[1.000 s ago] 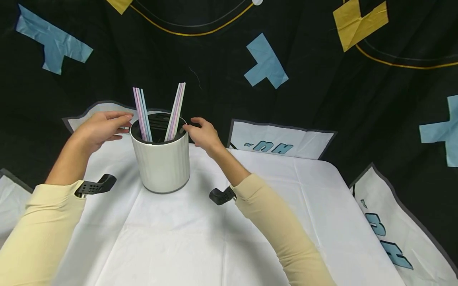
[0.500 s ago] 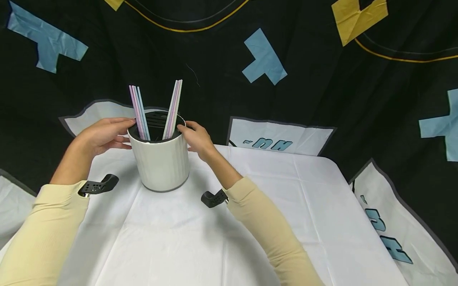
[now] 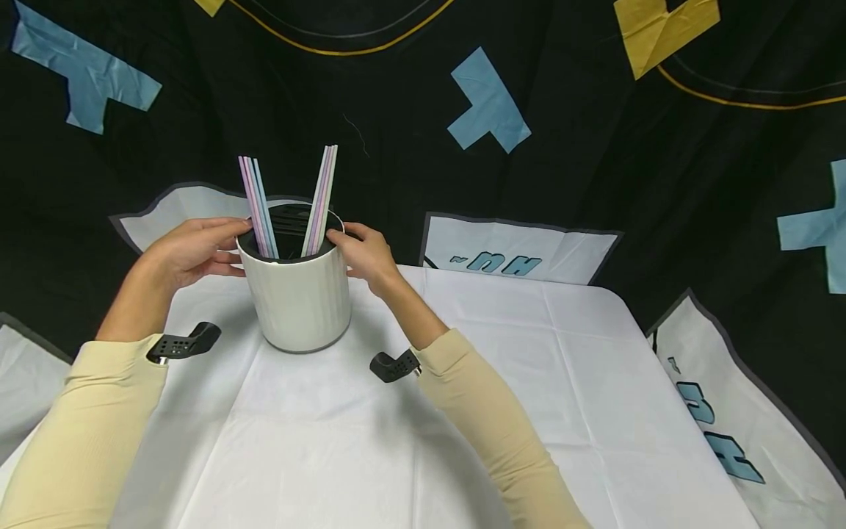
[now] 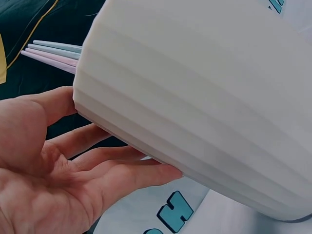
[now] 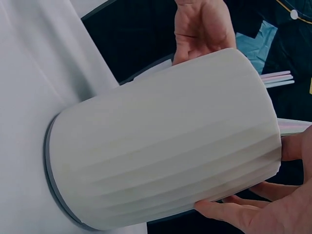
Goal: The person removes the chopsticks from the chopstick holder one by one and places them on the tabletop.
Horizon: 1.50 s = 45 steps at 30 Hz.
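Note:
A ribbed white utensil holder (image 3: 300, 305) with a black inner rim stands upright on the white-covered table. My left hand (image 3: 194, 250) grips its left side, thumb at the rim and fingers along the outer wall. On the opposite side my right hand (image 3: 365, 256) holds it likewise, thumb over the rim. Two bunches of slim pastel sticks, apparently chopsticks, rise from inside: pink and blue ones (image 3: 258, 206) at left, pink and pale green ones (image 3: 319, 202) at right. In the left wrist view the fingertips (image 4: 170, 171) touch the ribbed wall (image 4: 204, 97). The sticks' lower ends are hidden.
White cloth covers the table (image 3: 330, 441), whose far right corner is rounded. Behind hangs a black cloth (image 3: 396, 147) with blue and yellow shapes. White lettered flaps (image 3: 522, 250) stand along the table's back. Black wrist-worn devices (image 3: 394, 366) stick out from both sleeves.
Both hands have closed in on the holder; the right moved left onto the rim and the left took hold of the other side. The holder stays on the table, and the view shifted slightly.

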Tool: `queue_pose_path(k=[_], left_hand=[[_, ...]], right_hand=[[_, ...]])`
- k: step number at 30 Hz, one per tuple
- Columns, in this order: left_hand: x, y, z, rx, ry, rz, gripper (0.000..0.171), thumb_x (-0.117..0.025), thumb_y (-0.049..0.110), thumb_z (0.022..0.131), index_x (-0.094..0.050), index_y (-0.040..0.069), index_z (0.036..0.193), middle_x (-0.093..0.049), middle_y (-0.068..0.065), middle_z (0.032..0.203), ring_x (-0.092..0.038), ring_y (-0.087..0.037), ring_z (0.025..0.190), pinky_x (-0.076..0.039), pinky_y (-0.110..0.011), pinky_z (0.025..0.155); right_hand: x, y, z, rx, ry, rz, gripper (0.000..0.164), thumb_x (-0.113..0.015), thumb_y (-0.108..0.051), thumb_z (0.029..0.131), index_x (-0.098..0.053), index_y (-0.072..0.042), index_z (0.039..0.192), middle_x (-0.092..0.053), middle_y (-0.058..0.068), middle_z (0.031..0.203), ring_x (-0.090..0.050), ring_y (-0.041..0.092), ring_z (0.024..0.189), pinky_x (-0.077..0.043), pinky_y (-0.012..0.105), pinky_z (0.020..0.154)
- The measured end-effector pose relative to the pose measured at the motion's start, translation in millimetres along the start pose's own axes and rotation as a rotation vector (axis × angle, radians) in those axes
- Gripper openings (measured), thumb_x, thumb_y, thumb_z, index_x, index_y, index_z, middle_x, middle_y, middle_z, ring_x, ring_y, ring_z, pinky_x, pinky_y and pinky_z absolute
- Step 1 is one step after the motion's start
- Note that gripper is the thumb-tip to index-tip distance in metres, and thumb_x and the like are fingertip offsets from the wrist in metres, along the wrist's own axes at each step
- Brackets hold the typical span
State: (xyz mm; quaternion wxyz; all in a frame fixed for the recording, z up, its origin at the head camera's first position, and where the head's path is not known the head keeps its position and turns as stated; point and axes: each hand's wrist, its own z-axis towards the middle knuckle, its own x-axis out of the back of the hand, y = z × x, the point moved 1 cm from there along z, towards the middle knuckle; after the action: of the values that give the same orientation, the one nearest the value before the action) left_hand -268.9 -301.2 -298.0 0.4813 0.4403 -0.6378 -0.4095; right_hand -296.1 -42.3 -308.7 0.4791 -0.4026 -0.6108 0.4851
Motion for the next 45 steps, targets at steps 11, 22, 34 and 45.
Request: queue_pose_path(k=[11,22,34,45], left_hand=[[-20.9,5.3,1.1,-0.019,-0.01,0.032,0.077,-0.048,0.051,0.104,-0.025,0.004,0.16,-0.038,-0.025,0.156,-0.061,-0.035,0.126,-0.056,-0.043,0.095],[-62.3,16.2,0.0,-0.028,-0.023,-0.008,0.076,-0.052,0.044,0.105,-0.02,0.004,0.161,-0.03,-0.026,0.162,-0.044,-0.049,0.138,-0.052,-0.05,0.097],[-125.2,30.7,7.6,-0.063,-0.032,-0.015,0.065,-0.052,0.038,0.106,-0.03,0.005,0.159,-0.038,-0.021,0.16,-0.049,-0.046,0.137,-0.054,-0.051,0.097],[-170.7,38.2,14.9,-0.054,-0.01,-0.051,0.058,-0.053,0.035,0.107,-0.038,0.007,0.156,-0.045,-0.019,0.155,-0.052,-0.044,0.135,-0.056,-0.052,0.095]], right_hand=[[23,-1,-6,-0.02,-0.017,0.012,0.048,-0.062,-0.029,0.1,-0.055,-0.012,0.145,-0.063,0.011,0.138,-0.065,0.034,0.118,-0.055,0.05,0.102],[64,6,-14,-0.066,-0.071,-0.031,0.051,-0.056,-0.029,0.104,-0.047,-0.013,0.151,-0.055,0.01,0.147,-0.062,0.035,0.124,-0.054,0.048,0.105],[128,17,-35,-0.087,-0.078,-0.042,0.053,-0.052,-0.03,0.105,-0.042,-0.014,0.155,-0.049,0.009,0.154,-0.057,0.035,0.131,-0.051,0.048,0.109],[172,27,-49,-0.106,-0.094,-0.024,0.053,-0.047,-0.027,0.107,-0.037,-0.013,0.157,-0.048,0.013,0.153,-0.052,0.038,0.136,-0.045,0.053,0.113]])
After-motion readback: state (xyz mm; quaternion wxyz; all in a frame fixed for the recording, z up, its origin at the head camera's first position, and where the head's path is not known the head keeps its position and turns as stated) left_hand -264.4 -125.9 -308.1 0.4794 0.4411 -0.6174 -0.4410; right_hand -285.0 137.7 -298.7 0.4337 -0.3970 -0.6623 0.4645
